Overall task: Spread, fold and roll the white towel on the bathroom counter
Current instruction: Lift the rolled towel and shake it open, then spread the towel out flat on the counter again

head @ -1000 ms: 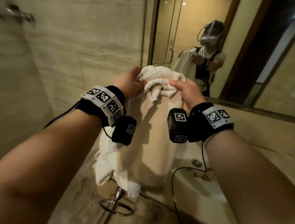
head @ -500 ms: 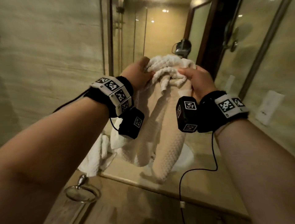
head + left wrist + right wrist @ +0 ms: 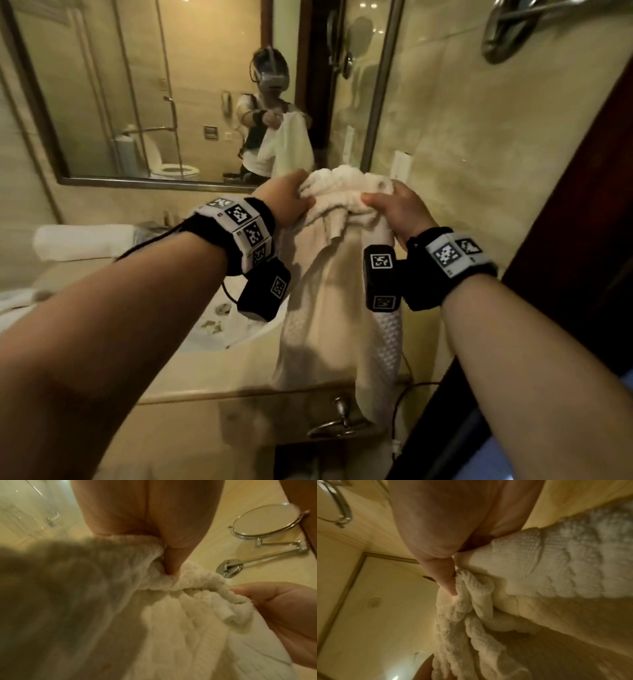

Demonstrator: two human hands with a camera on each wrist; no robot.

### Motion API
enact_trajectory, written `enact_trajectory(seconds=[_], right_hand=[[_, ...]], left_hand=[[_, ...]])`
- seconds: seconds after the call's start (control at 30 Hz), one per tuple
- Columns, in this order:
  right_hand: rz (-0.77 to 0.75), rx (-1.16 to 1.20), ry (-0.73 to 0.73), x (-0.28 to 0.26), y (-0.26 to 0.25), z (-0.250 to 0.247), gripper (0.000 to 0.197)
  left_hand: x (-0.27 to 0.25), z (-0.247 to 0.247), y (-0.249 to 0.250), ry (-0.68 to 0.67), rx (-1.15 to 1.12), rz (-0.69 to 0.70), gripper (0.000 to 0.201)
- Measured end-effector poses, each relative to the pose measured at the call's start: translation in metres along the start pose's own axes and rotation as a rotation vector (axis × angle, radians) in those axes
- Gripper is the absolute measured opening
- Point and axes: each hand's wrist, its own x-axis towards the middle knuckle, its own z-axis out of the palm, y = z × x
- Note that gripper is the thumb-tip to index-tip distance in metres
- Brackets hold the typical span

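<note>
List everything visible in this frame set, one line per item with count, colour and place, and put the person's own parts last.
towel: one, white, held up bunched over the counter's front edge, hanging down
rolled towel: one, white, lying on the counter at far left
counter: one, beige stone, below the hands
sink: one, white, set in the counter left of the hanging towel
wall mirror: one, dark frame, behind the counter, reflecting the person
round mirror on arm: one, chrome, on the wall to the right
towel ring: one, chrome, on the counter's front
left hand: grips the towel's bunched top
right hand: grips the same top beside it
</note>
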Motion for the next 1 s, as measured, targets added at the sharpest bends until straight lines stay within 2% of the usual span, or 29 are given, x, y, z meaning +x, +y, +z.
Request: enact_trajectory(seconds=[0.1, 0.27, 0.37, 0.43, 0.5, 0.57, 0.63, 0.73, 0.83, 0.9, 0.97, 1.0], right_hand=[[0.029, -0.086, 0.007, 0.012, 0.028, -0.005, 0.026], [0.071, -0.232, 0.005, 0.064, 0.089, 0.001, 0.032], [0.161, -0.349, -0.032, 0.101, 0.129, 0.013, 0.035], [0.243, -0.489, -0.087, 0.116, 0.155, 0.017, 0.039], [0.346, -0.732, -0.138, 0.134, 0.188, 0.022, 0.042], [0.426, -0.967, -0.16, 0.146, 0.218, 0.026, 0.043], [0.462, -1.061, -0.174, 0.151, 0.239, 0.029, 0.042], [0.415, -1.112, -0.247, 0.156, 0.247, 0.036, 0.042], [0.283, -1.197, -0.337, 0.161, 0.241, 0.046, 0.038], [0.202, -1.183, -0.382, 0.163, 0.236, 0.056, 0.034], [0.145, -1.08, -0.527, 0.161, 0.235, 0.069, 0.037], [0.128, -1.063, -0.618, 0.161, 0.238, 0.076, 0.045]], left_hand=[[0.03, 0.031, -0.008, -0.067, -0.047, 0.0, 0.043], [0.09, 0.088, -0.039, -0.15, -0.127, -0.032, 0.041], [0.13, 0.122, -0.067, -0.243, -0.08, -0.054, 0.039], [0.148, 0.145, -0.083, -0.325, -0.02, -0.053, 0.043], [0.167, 0.171, -0.103, -0.398, -0.002, -0.056, 0.049], [0.178, 0.198, -0.126, -0.477, -0.013, -0.11, 0.051], [0.18, 0.218, -0.149, -0.556, -0.049, -0.177, 0.057], [0.179, 0.238, -0.179, -0.621, -0.018, -0.243, 0.072], [0.173, 0.245, -0.199, -0.611, 0.026, -0.294, 0.086], [0.167, 0.244, -0.213, -0.595, 0.081, -0.341, 0.088], [0.16, 0.241, -0.226, -0.651, 0.181, -0.415, 0.092], [0.157, 0.24, -0.232, -0.7, 0.221, -0.465, 0.093]])
